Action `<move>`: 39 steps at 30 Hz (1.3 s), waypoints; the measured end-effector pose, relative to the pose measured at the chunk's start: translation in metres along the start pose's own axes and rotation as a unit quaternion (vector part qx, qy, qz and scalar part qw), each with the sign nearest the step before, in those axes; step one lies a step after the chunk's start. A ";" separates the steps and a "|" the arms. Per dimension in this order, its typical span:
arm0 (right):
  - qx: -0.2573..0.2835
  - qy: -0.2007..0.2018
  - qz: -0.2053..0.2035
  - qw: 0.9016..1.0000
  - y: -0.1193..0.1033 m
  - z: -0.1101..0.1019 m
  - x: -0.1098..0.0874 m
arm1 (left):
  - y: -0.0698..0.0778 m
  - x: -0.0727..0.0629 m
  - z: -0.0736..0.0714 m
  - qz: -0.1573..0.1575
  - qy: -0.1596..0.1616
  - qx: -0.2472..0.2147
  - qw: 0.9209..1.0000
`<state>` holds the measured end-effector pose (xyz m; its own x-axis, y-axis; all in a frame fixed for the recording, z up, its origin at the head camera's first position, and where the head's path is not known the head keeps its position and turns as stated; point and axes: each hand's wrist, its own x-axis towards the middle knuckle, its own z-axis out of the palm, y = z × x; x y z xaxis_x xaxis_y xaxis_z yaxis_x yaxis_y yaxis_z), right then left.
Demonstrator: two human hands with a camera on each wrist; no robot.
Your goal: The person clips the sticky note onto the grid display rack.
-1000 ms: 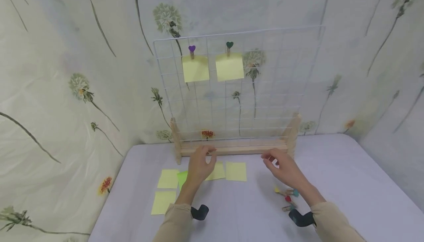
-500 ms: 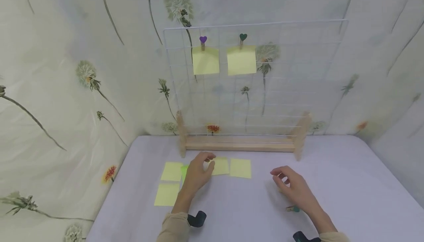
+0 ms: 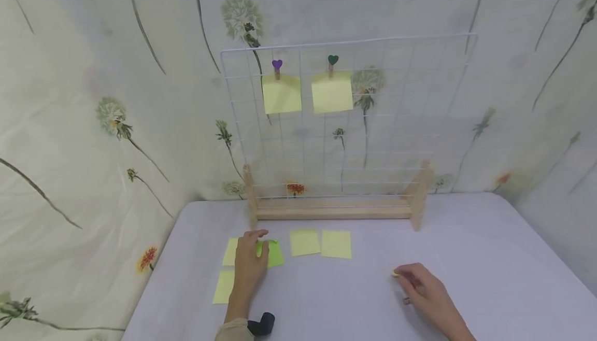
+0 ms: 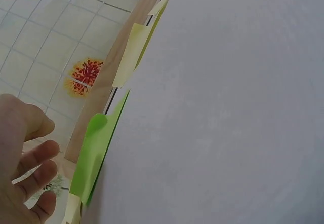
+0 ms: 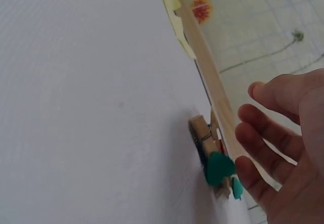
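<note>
My left hand hovers with loosely bent fingers by a bright green sticky note whose top edge curls up. It partly covers two yellow sticky notes at the left. In the left wrist view a gap shows between its fingertips and the green note. Over a small group of wooden clothespins with coloured hearts is my right hand, fingers relaxed and bent. A teal heart is nearest its fingers in the right wrist view. A yellow heart peeks out at its fingertips; the hand hides most clothespins in the head view.
A white wire grid stands in a wooden base at the back. Purple-heart and green-heart clothespins hold yellow notes on it. Two more yellow notes lie before the base. Floral cloth hangs behind.
My left hand has moved left and back towards me, uncovering the green note. My right hand has come down and nearer to me, over the clothespins. The head view has shifted slightly.
</note>
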<state>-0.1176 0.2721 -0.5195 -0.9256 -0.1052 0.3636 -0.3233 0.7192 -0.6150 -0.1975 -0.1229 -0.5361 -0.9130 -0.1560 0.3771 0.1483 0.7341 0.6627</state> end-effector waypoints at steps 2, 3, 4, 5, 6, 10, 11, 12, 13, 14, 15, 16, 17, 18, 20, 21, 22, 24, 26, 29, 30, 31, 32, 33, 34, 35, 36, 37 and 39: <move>-0.013 0.005 0.016 1.000 0.004 -0.001 -0.007 | -0.007 0.000 0.000 -0.002 0.007 -0.002 1.000; -0.018 0.007 0.021 1.000 0.007 -0.002 -0.010 | -0.010 0.000 0.001 -0.002 0.011 -0.004 1.000; -0.023 0.009 0.027 0.999 0.010 -0.002 -0.012 | -0.012 -0.001 0.001 -0.004 0.014 -0.006 1.000; -0.023 0.012 0.031 0.999 0.013 -0.003 -0.015 | -0.014 -0.001 0.001 -0.007 0.017 -0.008 1.000; -0.023 0.015 0.029 0.999 0.016 -0.003 -0.016 | -0.016 -0.002 0.000 -0.014 0.019 -0.014 1.000; -0.011 0.023 0.023 0.999 0.024 -0.003 -0.021 | -0.018 -0.003 0.000 -0.042 0.042 -0.041 0.997; -0.009 0.022 0.025 0.999 0.025 -0.004 -0.022 | -0.018 -0.003 0.000 -0.049 0.043 -0.046 0.997; -0.009 0.019 0.031 0.999 0.026 -0.003 -0.024 | -0.018 -0.004 0.000 -0.052 0.044 -0.046 0.997; -0.007 0.015 0.035 0.999 0.027 -0.003 -0.025 | -0.018 -0.004 0.000 -0.053 0.044 -0.044 0.997; -0.003 0.010 0.040 0.999 0.027 -0.003 -0.027 | -0.018 -0.004 0.001 -0.054 0.040 -0.038 0.997; 0.001 0.004 0.045 0.999 0.027 -0.003 -0.028 | -0.019 -0.005 0.001 -0.054 0.035 -0.032 0.997; 0.003 -0.003 0.048 0.999 0.028 -0.002 -0.029 | -0.019 -0.006 0.002 -0.053 0.029 -0.024 0.998; 0.004 -0.011 0.051 0.999 0.027 -0.002 -0.030 | -0.020 -0.006 0.002 -0.050 0.025 -0.017 0.998; 0.005 -0.017 0.052 0.999 0.028 -0.001 -0.031 | -0.021 -0.006 0.003 -0.045 0.023 -0.009 0.999; 0.007 -0.020 0.052 0.998 0.028 0.000 -0.031 | -0.023 -0.007 0.003 -0.043 0.015 0.001 0.999; 0.004 -0.020 0.051 0.998 0.028 0.001 -0.031 | -0.024 -0.007 0.003 -0.040 0.013 0.004 0.999; 0.001 -0.020 0.048 0.999 0.028 0.001 -0.031 | -0.024 -0.007 0.003 -0.039 0.011 0.008 0.999; -0.007 -0.017 0.038 0.999 0.030 0.002 -0.031 | -0.025 -0.007 0.002 -0.041 0.006 0.009 0.999; -0.013 -0.016 0.025 0.999 0.031 0.004 -0.032 | -0.024 -0.009 0.001 -0.047 -0.001 0.012 0.999; -0.027 -0.012 0.008 1.000 0.034 0.006 -0.032 | -0.024 -0.010 0.000 -0.052 -0.009 0.014 0.998; -0.029 -0.010 0.005 1.000 0.034 0.006 -0.032 | -0.023 -0.011 0.000 -0.053 -0.011 0.016 0.998; -0.031 -0.007 0.003 0.999 0.035 0.006 -0.032 | -0.023 -0.011 0.000 -0.053 -0.011 0.016 0.998; -0.033 -0.005 0.001 0.999 0.036 0.006 -0.032 | -0.022 -0.011 0.000 -0.051 -0.011 0.015 0.999; -0.035 -0.003 -0.001 0.999 0.036 0.005 -0.032 | -0.022 -0.011 0.000 -0.050 -0.009 0.014 0.999; -0.036 -0.002 -0.004 0.999 0.036 0.005 -0.032 | -0.022 -0.011 0.000 -0.049 -0.008 0.013 0.999; -0.035 -0.001 -0.006 0.999 0.037 0.004 -0.033 | -0.021 -0.011 0.001 -0.045 -0.005 0.013 0.999; -0.034 0.000 -0.010 0.999 0.037 0.003 -0.033 | -0.020 -0.011 0.001 -0.044 -0.003 0.012 0.999; -0.034 0.002 -0.014 0.999 0.037 0.003 -0.033 | -0.019 -0.011 0.001 -0.042 -0.002 0.012 0.999; -0.037 0.009 -0.023 0.999 0.038 0.002 -0.033 | -0.018 -0.009 0.001 -0.036 -0.001 0.012 0.999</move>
<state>-0.0999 0.3014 -0.5564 -0.9067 -0.1274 0.4021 -0.3488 0.7626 -0.5448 -0.1921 -0.1337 -0.5519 -0.9214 -0.2087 0.3277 0.0727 0.7359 0.6732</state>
